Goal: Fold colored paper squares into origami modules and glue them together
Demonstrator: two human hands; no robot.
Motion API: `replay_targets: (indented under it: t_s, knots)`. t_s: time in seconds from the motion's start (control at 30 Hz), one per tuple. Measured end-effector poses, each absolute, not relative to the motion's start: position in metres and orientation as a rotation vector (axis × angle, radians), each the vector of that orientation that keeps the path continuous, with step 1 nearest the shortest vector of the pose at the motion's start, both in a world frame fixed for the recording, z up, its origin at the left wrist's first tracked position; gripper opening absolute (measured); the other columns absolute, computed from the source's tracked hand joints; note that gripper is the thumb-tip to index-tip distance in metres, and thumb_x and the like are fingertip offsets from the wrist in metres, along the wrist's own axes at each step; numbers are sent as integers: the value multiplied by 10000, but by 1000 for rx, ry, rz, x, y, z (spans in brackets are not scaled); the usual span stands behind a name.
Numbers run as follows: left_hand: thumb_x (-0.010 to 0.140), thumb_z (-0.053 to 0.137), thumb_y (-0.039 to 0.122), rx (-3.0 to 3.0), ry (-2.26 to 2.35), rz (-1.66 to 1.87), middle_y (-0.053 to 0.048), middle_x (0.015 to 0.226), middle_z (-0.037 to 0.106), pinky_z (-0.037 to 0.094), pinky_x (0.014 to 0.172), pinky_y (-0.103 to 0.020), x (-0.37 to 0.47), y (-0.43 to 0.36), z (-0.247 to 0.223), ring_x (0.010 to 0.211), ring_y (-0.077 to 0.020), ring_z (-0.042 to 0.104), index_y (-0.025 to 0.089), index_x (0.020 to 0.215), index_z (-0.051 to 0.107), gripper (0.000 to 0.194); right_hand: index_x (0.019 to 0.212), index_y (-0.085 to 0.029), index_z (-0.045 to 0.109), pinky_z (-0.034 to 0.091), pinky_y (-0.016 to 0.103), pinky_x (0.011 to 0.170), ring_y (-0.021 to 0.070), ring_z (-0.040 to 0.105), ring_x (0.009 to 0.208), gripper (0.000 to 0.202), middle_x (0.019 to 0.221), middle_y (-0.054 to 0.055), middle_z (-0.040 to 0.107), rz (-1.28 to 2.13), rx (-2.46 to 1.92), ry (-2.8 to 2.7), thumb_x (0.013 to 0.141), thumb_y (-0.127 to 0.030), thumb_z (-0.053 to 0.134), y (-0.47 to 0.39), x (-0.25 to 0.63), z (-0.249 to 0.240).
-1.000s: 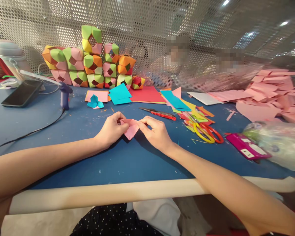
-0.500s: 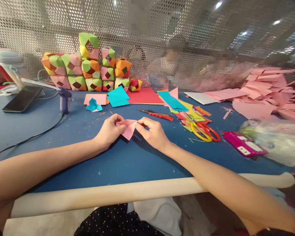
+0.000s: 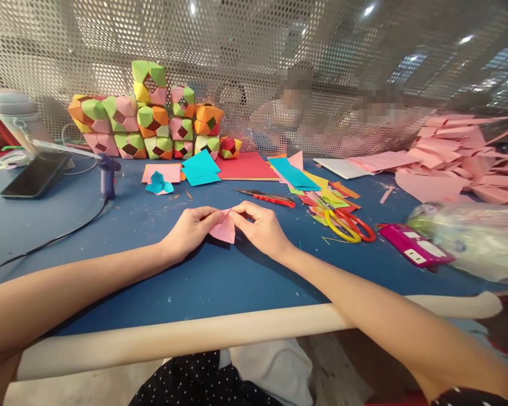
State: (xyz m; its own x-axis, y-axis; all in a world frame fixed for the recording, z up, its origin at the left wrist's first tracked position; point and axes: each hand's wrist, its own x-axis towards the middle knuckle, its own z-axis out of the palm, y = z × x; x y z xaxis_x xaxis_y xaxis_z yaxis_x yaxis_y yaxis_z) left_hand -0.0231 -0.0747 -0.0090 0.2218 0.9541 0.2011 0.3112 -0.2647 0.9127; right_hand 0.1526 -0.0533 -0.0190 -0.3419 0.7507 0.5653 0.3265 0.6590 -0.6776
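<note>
Two hands on one pink folded paper

Left hand (image 3: 188, 230) and right hand (image 3: 262, 228) both pinching 1 pink folded paper (image 3: 223, 229) between thumb and fingers, mid-surface (image 3: 237, 282), near side of the cutter. Counts: 13 modular origami units (image 3: 153, 120) visible at the back, 12 in five stacks, 1 single at the right end. 1 blue folded piece (image 3: 160, 185) in front of a pink sheet (image 3: 170, 171); 2 blue sheets (image 3: 201, 169) overlapping beside it; 1 blue strip (image 3: 294, 173) on coloured scraps. 1 red-handled cutter (image 3: 275, 198); 1 pair of scissors (image 3: 342, 228), yellow and red loops. 1 glue gun (image 3: 107, 177), 1 phone (image 3: 36, 176), 1 lidded tumbler (image 3: 19, 115) at left. Pink paper heap (image 3: 452, 163) at right, too many to count. 1 magenta packet (image 3: 415, 244) beside a clear plastic bag (image 3: 486, 242); its white label patches are too blurred to read.
</note>
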Motion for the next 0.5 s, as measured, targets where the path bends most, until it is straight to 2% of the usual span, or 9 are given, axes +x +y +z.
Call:
replay_targets:
  t_s: [0.13,0.23,0.4,0.5]
  knots:
    - [808,528,452,1735,1195,1041,-21,792,670,399,671,-239,-23,-76,-8,730,-152,545,138,867,703,364,722,-161,622,445,242,645,124,554,674,142,709,5,613,758,-873,-1864,805,-263,569,-54,154,-15]
    - [805,539,423,1712,1169,1060,-18,801,670,404,687,-236,-23,-77,-9,738,-148,545,142,849,701,327,638,-161,581,431,233,623,111,528,635,188,646,-10,580,724,-882,-1869,805,-246,567,-58,153,-10]
    - [800,549,400,1629,1161,1065,-12,762,643,385,663,-226,-23,-76,-9,703,-129,516,134,813,692,303,775,-167,630,450,248,673,129,567,721,109,780,15,635,680,-850,-1899,815,-234,554,-59,151,-8]
    - [784,562,423,1614,1156,1049,-5,716,611,363,623,-225,-22,-76,-9,667,-120,487,128,801,683,320,773,-164,646,458,260,695,143,593,734,114,772,21,659,640,-894,-1879,809,-225,557,-59,152,-8]
